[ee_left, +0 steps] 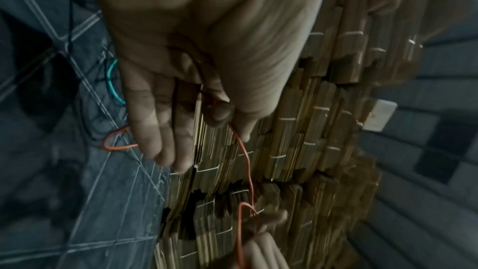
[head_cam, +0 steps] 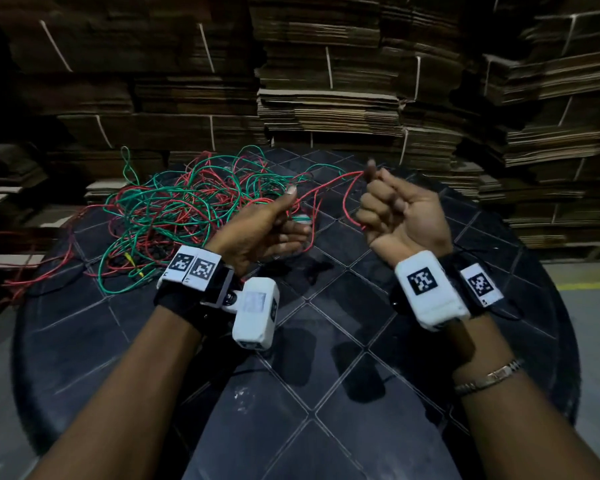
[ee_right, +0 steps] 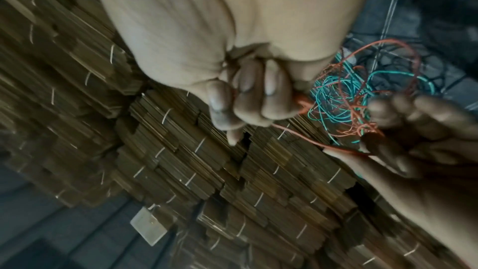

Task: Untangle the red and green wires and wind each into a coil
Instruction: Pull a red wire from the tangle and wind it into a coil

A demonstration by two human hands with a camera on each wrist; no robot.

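Tangle of red wire (head_cam: 201, 188) and green wire (head_cam: 142, 216) on the dark table (head_cam: 343, 306), far-left of both raised hands.

Heap first: it sprawls across the table's far-left part, some red loops spilling off the left edge, neither colour coiled yet. From it a red strand runs rightward, through the left hand (head_cam: 267, 230), pinched between thumb and fingers, to the right hand (head_cam: 399, 216), fist curled round the strand's end. That span lies left to right between the hands, so pulling slack means drawing away from the heap; the left hand is nearer it. The left-wrist view shows its outer fingers extended; the right-wrist view shows the clenched fingers (ee_right: 248, 97), with the heap beyond.
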